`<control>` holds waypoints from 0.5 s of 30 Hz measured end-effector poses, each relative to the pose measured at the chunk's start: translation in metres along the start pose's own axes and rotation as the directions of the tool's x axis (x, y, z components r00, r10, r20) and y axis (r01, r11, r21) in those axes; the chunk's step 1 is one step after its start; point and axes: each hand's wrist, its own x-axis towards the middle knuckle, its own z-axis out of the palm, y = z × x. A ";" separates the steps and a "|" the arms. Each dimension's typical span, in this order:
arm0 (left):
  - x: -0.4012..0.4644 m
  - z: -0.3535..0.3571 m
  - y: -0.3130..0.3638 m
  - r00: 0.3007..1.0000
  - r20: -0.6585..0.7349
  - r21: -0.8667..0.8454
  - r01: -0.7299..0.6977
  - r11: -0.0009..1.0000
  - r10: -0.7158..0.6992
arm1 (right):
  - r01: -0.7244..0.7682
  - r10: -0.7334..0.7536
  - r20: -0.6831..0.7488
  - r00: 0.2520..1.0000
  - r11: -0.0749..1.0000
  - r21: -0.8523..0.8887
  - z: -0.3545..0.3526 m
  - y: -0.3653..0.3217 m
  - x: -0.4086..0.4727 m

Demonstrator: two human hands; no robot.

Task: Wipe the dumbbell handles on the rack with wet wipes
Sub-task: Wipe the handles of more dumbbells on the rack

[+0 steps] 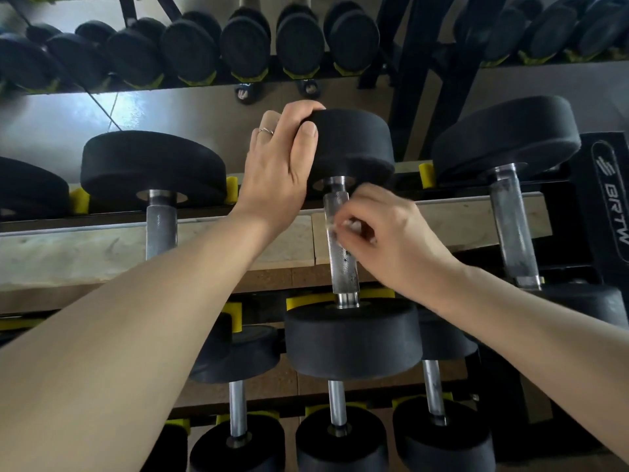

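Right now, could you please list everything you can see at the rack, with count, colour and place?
Middle-row dumbbells: four in view, black heads, steel handles; the centre dumbbell is being wiped.
Lower-row dumbbells: at least three, black, near edge.
Far dumbbells: many, black, top, beside a mirror.
Rack: one, black frame, yellow cradles.
Wipe: one, white, mostly hidden, against the centre handle.
Left hand: grips the centre dumbbell's far head.
Right hand: pinches the wipe.

Both my arms reach forward, bare to the elbow.
My left hand (280, 165) curls its fingers (308, 131) in a grip, a ring on one; my right hand (388, 233) is bent inward, fingers pinching together.
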 end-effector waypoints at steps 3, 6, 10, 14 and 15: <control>0.000 -0.001 0.000 1.000 -0.008 -0.002 0.013 1.000 -0.013 | 0.019 -0.024 0.213 0.977 1.000 0.025 -0.009 -0.003 -0.017; 0.001 0.000 0.000 1.000 -0.016 0.004 0.012 1.000 -0.012 | 0.021 -0.019 0.079 0.997 0.999 -0.025 -0.008 0.000 0.004; 0.001 0.001 0.001 1.000 0.002 0.001 0.007 1.000 -0.007 | -0.024 0.024 -0.039 0.999 1.000 0.003 0.000 0.003 0.001; 0.000 0.001 0.002 1.000 -0.029 0.003 -0.004 1.000 0.004 | -0.017 0.006 0.206 0.978 0.999 0.051 -0.010 0.001 -0.014; 0.001 0.002 0.003 0.999 -0.031 0.004 -0.010 1.000 0.011 | -0.019 0.014 0.164 0.986 0.999 0.031 -0.009 0.002 -0.006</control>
